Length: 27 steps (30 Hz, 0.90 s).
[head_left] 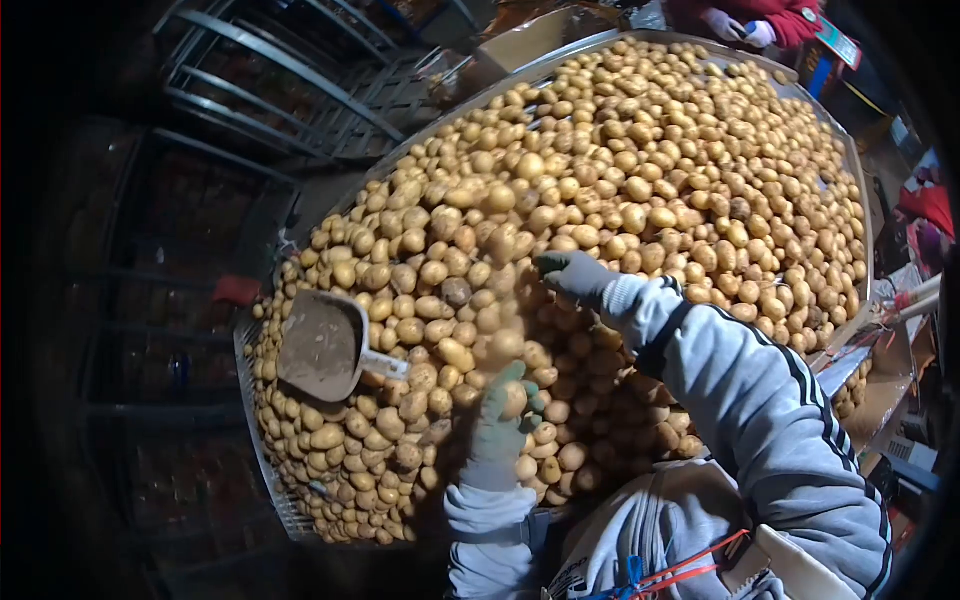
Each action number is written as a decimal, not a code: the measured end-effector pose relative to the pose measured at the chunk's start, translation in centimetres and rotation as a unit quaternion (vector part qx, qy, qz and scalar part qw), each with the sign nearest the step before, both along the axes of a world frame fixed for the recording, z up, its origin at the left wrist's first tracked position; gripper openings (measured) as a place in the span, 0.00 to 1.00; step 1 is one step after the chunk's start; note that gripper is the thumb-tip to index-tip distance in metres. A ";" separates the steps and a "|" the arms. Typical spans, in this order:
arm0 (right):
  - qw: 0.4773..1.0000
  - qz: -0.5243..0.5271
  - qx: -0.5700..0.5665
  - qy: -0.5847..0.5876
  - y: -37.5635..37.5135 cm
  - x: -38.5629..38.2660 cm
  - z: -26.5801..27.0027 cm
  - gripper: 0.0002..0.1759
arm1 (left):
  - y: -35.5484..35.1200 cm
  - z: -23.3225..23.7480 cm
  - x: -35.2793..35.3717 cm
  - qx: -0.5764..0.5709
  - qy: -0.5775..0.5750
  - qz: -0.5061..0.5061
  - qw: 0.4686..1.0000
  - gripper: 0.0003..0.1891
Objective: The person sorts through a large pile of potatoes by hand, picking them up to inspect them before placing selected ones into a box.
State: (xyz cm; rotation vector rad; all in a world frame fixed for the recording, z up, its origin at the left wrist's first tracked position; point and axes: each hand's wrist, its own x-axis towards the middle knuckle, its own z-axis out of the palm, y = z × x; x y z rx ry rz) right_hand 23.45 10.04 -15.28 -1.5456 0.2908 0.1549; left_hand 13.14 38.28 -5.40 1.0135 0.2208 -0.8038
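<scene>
A large heap of potatoes (620, 170) covers a wide table. My left hand (499, 412), in a grey-green glove, is low over the near part of the heap, its fingers curled round a potato (514, 400). Farther up and to the right, my right hand (575, 275), in a similar glove, reaches over the middle of the heap; its fingertips point left and partly blur into the potatoes, and whether they hold one is hidden. On the heap's left side lies a scoop (322, 345) with a dusty blade and a pale handle.
Metal racks (270, 80) stand at the upper left. A co-worker's gloved hands (740, 27) are beyond the far edge, and a red sleeve (927, 205) shows at the right. Cardboard (545, 40) lies behind the table's raised rim (853, 165).
</scene>
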 end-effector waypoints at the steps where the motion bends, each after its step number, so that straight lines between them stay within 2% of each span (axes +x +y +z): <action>1: 0.999 0.013 -0.046 -0.008 0.8 1.2 -0.4 0.22 | 0.9 0.4 -0.9 0.028 -0.006 0.011 1.000 0.33; 2: 0.995 0.024 -0.091 -0.016 1.5 2.3 -0.6 0.20 | 1.8 0.8 -1.7 0.056 -0.012 0.021 0.998 0.33; 4: 0.973 0.054 -0.220 -0.049 1.8 2.8 2.0 0.17 | 1.2 4.9 -2.8 0.105 0.002 0.043 0.994 0.31; 6: 0.980 0.088 -0.174 0.048 1.2 4.5 2.9 0.18 | 0.8 7.3 -3.4 0.142 0.010 0.047 0.989 0.30; 7: 0.981 0.069 -0.183 0.005 1.5 3.8 3.6 0.20 | 1.0 7.8 -3.5 0.155 0.009 0.041 0.987 0.29; 8: 0.968 0.118 -0.219 0.017 0.3 5.3 3.2 0.22 | 1.4 7.8 -3.4 0.162 0.001 0.023 0.987 0.30; 10: 0.963 0.156 -0.221 -0.016 -0.2 5.6 2.8 0.23 | 2.2 7.3 -3.0 0.181 -0.023 -0.012 0.983 0.31; 13: 0.957 0.179 -0.227 -0.015 -0.5 4.4 4.5 0.23 | 2.6 5.9 -2.1 0.220 -0.086 -0.045 0.971 0.31; 16: 0.920 0.244 -0.304 0.047 0.0 4.2 7.6 0.22 | 2.0 5.4 -1.8 0.253 -0.102 -0.047 0.961 0.30; 17: 0.918 0.246 -0.309 0.025 -0.2 4.2 6.3 0.24 | 1.9 4.7 -1.9 0.240 -0.103 -0.030 0.965 0.30; 20: 0.935 0.117 -0.312 -0.124 0.8 3.9 4.6 0.23 | 2.3 2.5 -2.0 0.192 -0.088 0.019 0.977 0.30; 22: 0.971 0.077 -0.224 0.021 1.4 4.2 4.2 0.20 | 2.6 2.4 -1.6 0.151 -0.055 0.037 0.986 0.31; 24: 0.981 0.097 -0.160 0.049 0.6 4.2 4.2 0.20 | 2.8 1.9 -1.0 0.169 -0.049 0.021 0.984 0.30; 26: 0.978 0.119 -0.170 0.017 0.3 3.9 3.2 0.19 | 2.8 1.5 -0.7 0.184 -0.029 0.019 0.982 0.30; 27: 0.976 0.131 -0.174 0.000 0.2 3.8 2.4 0.18 | 2.9 0.7 -0.5 0.194 -0.075 0.017 0.978 0.30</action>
